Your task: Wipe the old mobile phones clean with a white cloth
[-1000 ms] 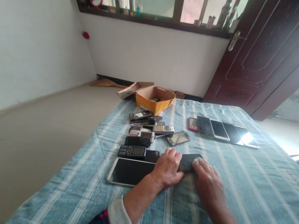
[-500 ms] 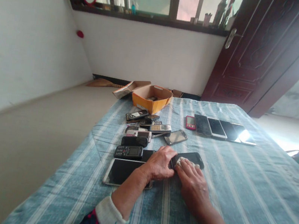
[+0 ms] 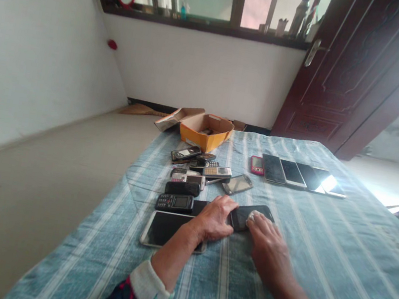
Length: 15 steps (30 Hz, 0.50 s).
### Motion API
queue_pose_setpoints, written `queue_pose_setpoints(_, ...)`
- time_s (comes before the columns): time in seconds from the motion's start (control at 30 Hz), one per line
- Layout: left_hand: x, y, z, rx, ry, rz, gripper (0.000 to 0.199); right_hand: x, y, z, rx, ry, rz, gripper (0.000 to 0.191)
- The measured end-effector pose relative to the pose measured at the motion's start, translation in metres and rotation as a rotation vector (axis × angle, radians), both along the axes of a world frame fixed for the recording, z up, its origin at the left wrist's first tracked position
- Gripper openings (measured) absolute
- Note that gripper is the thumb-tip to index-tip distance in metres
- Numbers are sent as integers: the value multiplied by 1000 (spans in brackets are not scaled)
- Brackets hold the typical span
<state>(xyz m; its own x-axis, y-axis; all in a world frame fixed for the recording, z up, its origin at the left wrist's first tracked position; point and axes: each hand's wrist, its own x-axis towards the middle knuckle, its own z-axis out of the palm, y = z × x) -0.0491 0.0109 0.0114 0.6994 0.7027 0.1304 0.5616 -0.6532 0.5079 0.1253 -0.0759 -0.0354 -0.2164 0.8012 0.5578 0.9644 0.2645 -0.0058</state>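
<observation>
Black smartphone (image 3: 241,220) lies screen up on a striped, cloth-covered table (image 3: 318,259), well in from the left edge, as the left hand (image 3: 214,218) pinches one end between thumb and fingers. Fingers pressed together, the right hand (image 3: 270,246) holds a white wad (image 3: 252,215) against the screen. An orange box (image 3: 200,142) stands at the table's far left corner; flat phones (image 3: 293,173) lie in a row toward the far right corner.
</observation>
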Motion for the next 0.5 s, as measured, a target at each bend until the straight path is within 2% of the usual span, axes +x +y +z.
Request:
queue_pose_setpoints(0.2,-1,3,-6,10,-57,-11,47,-23,-5,2,10,-35,104,42)
queue_pose_setpoints(0.5,-1,3,-5,-4,-58,-4,49,-15,-3,5,8,-1,88,42)
